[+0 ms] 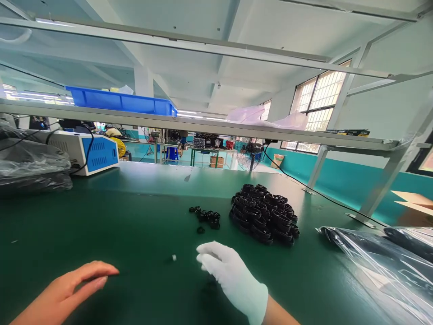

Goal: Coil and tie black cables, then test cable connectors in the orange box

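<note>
Two empty hands, my left hand (69, 289) and gloved right hand (230, 275), thumbs and fingertips apart! Small black rings (213, 218) lie beyond the right, left of black coils (264, 214): likely light, flexible, best pinched by the rim.

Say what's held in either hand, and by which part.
Nothing visible in either: the bare left hand has thumb and fingers parted; the gloved right hand shows nothing at its fingertips, though its palm is hidden.

Black coils (264, 214), green tabletop (135, 239)
</note>
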A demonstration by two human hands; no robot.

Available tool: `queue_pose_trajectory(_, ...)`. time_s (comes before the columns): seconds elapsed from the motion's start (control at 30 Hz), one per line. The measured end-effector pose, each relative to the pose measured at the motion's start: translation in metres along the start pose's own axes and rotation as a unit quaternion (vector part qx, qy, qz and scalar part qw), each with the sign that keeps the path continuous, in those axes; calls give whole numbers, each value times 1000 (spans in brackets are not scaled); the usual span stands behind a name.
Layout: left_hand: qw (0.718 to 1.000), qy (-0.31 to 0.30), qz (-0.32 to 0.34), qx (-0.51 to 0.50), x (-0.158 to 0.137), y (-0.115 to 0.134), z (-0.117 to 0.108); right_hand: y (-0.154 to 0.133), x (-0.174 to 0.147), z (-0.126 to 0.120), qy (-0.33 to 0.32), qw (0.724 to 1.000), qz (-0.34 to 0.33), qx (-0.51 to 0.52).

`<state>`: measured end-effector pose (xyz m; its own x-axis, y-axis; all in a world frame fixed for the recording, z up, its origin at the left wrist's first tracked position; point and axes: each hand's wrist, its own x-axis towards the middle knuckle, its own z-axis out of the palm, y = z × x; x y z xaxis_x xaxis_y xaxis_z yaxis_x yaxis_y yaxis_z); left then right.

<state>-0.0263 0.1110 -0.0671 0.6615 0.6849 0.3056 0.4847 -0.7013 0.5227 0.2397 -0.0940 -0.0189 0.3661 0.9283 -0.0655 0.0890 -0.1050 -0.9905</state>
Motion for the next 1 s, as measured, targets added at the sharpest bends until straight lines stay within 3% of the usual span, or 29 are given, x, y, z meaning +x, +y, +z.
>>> queue_pose_trajectory(0.07,997,-45,40,-49,-5,29,-7,0,4,14,-150,981,49,117)
queue_pose_trajectory(0.13,994,-63,84,-37,-2,60,-12,7,11,29,-335,912,145,189)
queue_pose_trajectory(0.17,994,-65,85,-13,1,74,-14,13,15,35,-393,882,164,202)
queue_pose_trajectory(0.3,995,-57,61,50,9,118,-12,36,25,50,-508,801,184,256)
queue_pose_trajectory(0.4,985,-134,98,38,1,143,-3,46,21,52,-540,752,167,340)
queue_pose_trajectory(0.53,987,-142,79,-5,-11,157,10,57,3,56,-526,715,179,424)
queue_pose_trajectory(0.7,975,-196,83,-63,-14,158,9,65,-16,63,-506,720,215,424)
queue_pose_trajectory(0.83,956,-230,105,-152,-10,160,7,59,-20,65,-525,717,217,404)
queue_pose_trajectory(1.0,959,-189,97,-187,-4,157,24,67,-16,65,-534,718,195,402)
